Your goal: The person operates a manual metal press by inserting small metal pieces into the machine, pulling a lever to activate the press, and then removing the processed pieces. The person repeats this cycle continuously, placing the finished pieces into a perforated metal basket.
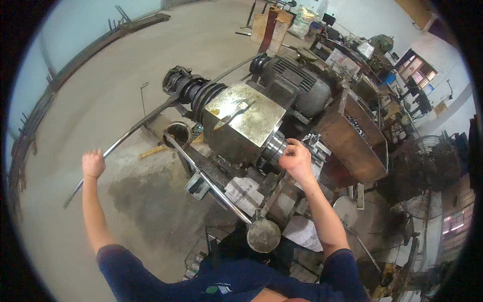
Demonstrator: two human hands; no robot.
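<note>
Workshop floor (211, 35) surrounds the machine (251, 113). My left fingers (93, 157) wrap the long bar (126, 138) well out from the pulleys (206, 95), presumably for leverage; my right fingers (291, 150) curl at the spindle (274, 145), their hold unclear.

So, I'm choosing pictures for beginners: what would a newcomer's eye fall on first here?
Probably the big metal block in the middle, with what looks like a brush lying on top. Next come the left hand, gripping a long metal bar at the left, and the right hand, at the shiny cylinder on the block's lower right.
</note>
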